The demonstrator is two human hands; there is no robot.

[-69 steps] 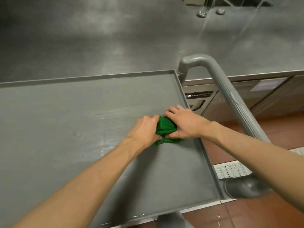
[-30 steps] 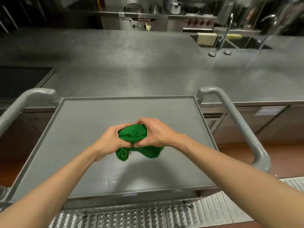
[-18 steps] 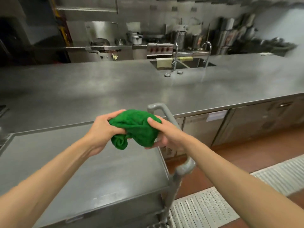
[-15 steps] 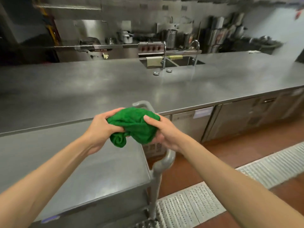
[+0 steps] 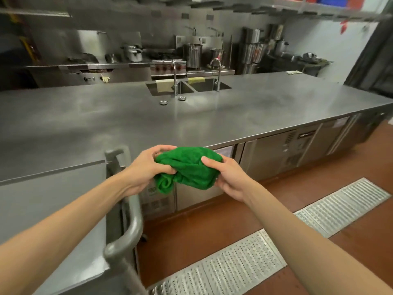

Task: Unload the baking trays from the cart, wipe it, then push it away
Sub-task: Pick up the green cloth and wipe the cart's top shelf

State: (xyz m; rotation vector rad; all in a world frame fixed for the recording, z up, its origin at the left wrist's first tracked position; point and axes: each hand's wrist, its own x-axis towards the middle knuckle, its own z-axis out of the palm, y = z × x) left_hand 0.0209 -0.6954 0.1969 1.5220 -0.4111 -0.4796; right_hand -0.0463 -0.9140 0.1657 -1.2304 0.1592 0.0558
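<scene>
While your left hand (image 5: 146, 167) and right hand (image 5: 228, 177) both clutch the bunched green cloth (image 5: 188, 168) in the air, the grey cart (image 5: 53, 201) sits bare at lower left, and pale cloths hang over the double sink's (image 5: 188, 87) edge.

Single head view, looking forward and down, near the counter (image 5: 191, 120); edges probably distorted.
</scene>
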